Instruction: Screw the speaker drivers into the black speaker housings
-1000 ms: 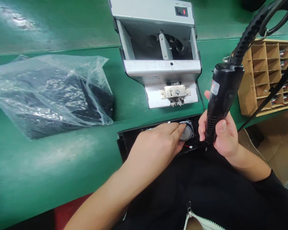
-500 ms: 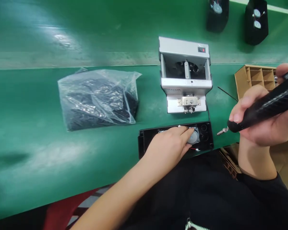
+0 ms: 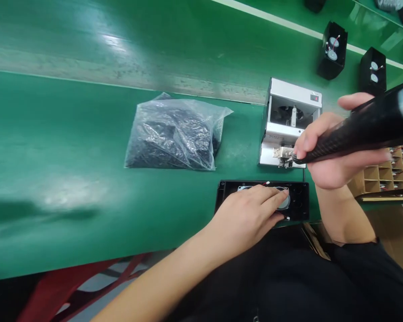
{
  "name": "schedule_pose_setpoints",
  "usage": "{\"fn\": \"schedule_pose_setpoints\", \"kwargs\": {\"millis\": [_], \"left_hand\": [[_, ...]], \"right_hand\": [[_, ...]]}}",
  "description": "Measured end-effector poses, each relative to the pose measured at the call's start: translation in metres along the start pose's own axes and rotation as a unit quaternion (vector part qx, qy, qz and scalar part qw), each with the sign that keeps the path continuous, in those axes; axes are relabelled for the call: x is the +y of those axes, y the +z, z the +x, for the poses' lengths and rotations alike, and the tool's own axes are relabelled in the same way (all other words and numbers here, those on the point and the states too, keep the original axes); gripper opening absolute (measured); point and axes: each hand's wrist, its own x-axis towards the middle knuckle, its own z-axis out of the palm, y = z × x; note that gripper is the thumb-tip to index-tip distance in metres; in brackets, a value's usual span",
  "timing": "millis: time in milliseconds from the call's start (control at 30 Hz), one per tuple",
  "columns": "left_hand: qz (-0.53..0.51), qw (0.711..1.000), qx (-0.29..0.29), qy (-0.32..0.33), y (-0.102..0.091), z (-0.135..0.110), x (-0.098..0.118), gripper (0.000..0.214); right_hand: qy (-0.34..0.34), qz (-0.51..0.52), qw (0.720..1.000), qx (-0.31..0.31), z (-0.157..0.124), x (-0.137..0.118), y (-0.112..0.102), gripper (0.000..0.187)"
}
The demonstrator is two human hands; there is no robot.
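My left hand lies over a black plastic panel at the near edge of the green bench, fingers pressed down on a round silver speaker set in it. My right hand is closed around a black electric screwdriver, held nearly level. Its tip reaches the metal outlet at the front of a grey screw feeder just behind the panel.
A clear plastic bag of black parts lies left of the feeder. A cardboard divider tray sits at the right. Two black speaker housings stand on the far belt. A red stool frame shows below the bench.
My right hand swung the screwdriver up from the panel and over to the feeder's outlet. My head turned left and back, so everything shifted right. My left hand stayed on the speaker.
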Motion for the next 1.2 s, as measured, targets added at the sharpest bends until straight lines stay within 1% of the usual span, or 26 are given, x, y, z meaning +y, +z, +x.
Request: {"fn": "schedule_pose_setpoints", "kwargs": {"millis": [33,67,100,167,200,233,333,400,500,567,600,633,733,767,800,867,967,1067,1200], "left_hand": [[0.003,1.000,0.019,0.000,-0.003,-0.005,0.000,0.050],[0.018,0.999,0.027,-0.007,-0.005,-0.009,-0.001,0.062],[0.040,0.999,0.025,-0.018,-0.007,-0.013,-0.001,0.077],[0.087,0.995,-0.001,-0.043,-0.009,-0.018,-0.001,0.102],[0.101,0.993,-0.018,-0.055,-0.009,-0.019,-0.001,0.107],[0.109,0.991,-0.033,-0.064,-0.008,-0.019,-0.001,0.108],[0.114,0.989,-0.058,-0.074,-0.008,-0.019,-0.001,0.102],[0.120,0.988,-0.057,-0.075,-0.010,-0.022,-0.004,0.101],[0.141,0.986,-0.037,-0.087,-0.016,-0.031,-0.010,0.102],[0.151,0.985,-0.012,-0.087,-0.020,-0.038,-0.013,0.102],[0.147,0.986,0.002,-0.077,-0.022,-0.040,-0.013,0.098],[0.135,0.989,0.015,-0.060,-0.022,-0.042,-0.012,0.089],[0.086,0.995,0.042,-0.001,-0.015,-0.042,-0.002,0.050],[0.082,0.995,0.047,0.010,-0.011,-0.040,0.002,0.041],[0.090,0.995,0.047,0.012,-0.005,-0.039,0.006,0.036],[0.124,0.991,0.041,0.007,0.006,-0.036,0.011,0.033],[0.159,0.987,0.030,0.007,0.016,-0.036,0.011,0.036],[0.161,0.987,0.020,0.005,0.018,-0.038,0.009,0.039],[0.151,0.988,0.017,-0.003,0.017,-0.039,0.009,0.039]], "right_hand": [[-0.071,-0.001,0.997,0.033,0.002,0.004,0.003,0.079],[-0.128,-0.009,0.990,0.058,0.003,0.008,0.006,0.071],[-0.158,-0.023,0.985,0.069,0.004,0.009,0.009,0.066],[-0.159,-0.045,0.984,0.063,0.005,0.008,0.013,0.067],[-0.151,-0.046,0.986,0.062,0.006,0.006,0.014,0.069],[-0.144,-0.040,0.987,0.060,0.006,0.004,0.016,0.070],[-0.130,-0.022,0.990,0.056,0.008,-0.001,0.018,0.071],[-0.142,0.002,0.988,0.056,0.010,0.000,0.020,0.068],[-0.142,0.056,0.988,0.035,0.012,0.004,0.021,0.065],[-0.147,0.085,0.985,0.032,0.009,0.003,0.022,0.069],[-0.151,0.094,0.983,0.037,0.006,-0.001,0.021,0.070],[-0.153,0.100,0.982,0.047,0.002,-0.007,0.020,0.068],[-0.132,0.100,0.984,0.070,-0.015,-0.030,0.015,0.053],[-0.123,0.094,0.985,0.071,-0.022,-0.037,0.013,0.050],[-0.116,0.088,0.987,0.071,-0.028,-0.043,0.011,0.049],[-0.108,0.085,0.987,0.079,-0.039,-0.046,0.009,0.051],[-0.094,0.102,0.986,0.094,-0.050,-0.034,0.008,0.058],[-0.103,0.123,0.983,0.088,-0.055,-0.014,0.007,0.062],[-0.120,0.130,0.983,0.055,-0.057,0.004,0.002,0.055]]}}
